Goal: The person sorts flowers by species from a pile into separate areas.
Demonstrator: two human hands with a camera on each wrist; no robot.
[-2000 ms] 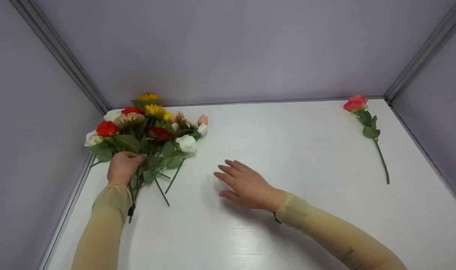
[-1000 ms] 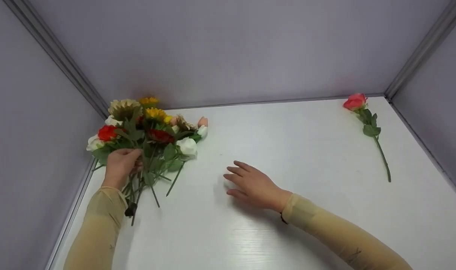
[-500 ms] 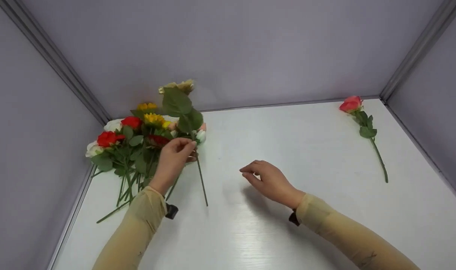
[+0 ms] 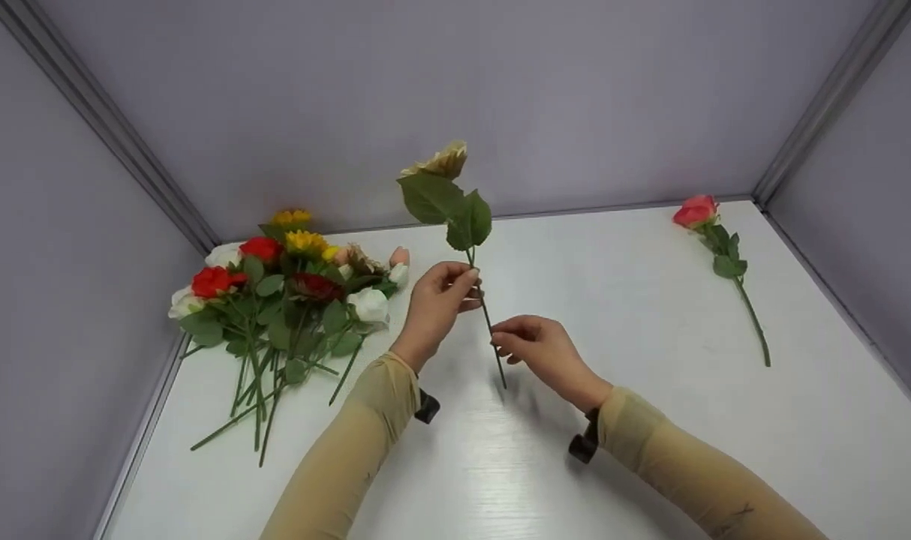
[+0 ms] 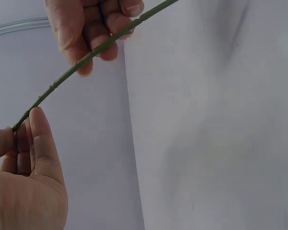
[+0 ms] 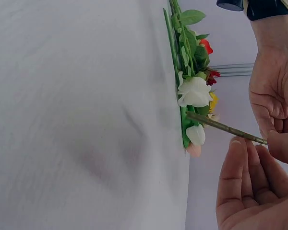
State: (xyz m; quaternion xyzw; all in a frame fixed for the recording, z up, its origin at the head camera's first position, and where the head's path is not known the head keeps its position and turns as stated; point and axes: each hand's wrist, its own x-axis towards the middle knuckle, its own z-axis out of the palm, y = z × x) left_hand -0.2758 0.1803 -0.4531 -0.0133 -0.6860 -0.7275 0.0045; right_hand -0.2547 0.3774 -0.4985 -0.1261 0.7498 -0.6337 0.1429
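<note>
My left hand pinches the stem of a beige flower, just under its two broad green leaves. The bloom leans up and back, above the table, with its face turned away in the head view. Lower on the same stem is my right hand. In the left wrist view the right fingers lie behind the green stem, touching it, while the right thumb stands apart from it. The right wrist view shows the stem's lower end jutting past the right fingertips.
A pile of flowers lies at the left: red, white, yellow and peach blooms with crossing stems. One pink rose lies alone at the right on the white table. Grey panels enclose the back and sides.
The left hand has drawn the beige flower out of the pile and carried it right to the middle. The right hand has shifted slightly right, and its fingers have drawn together by the stem.
</note>
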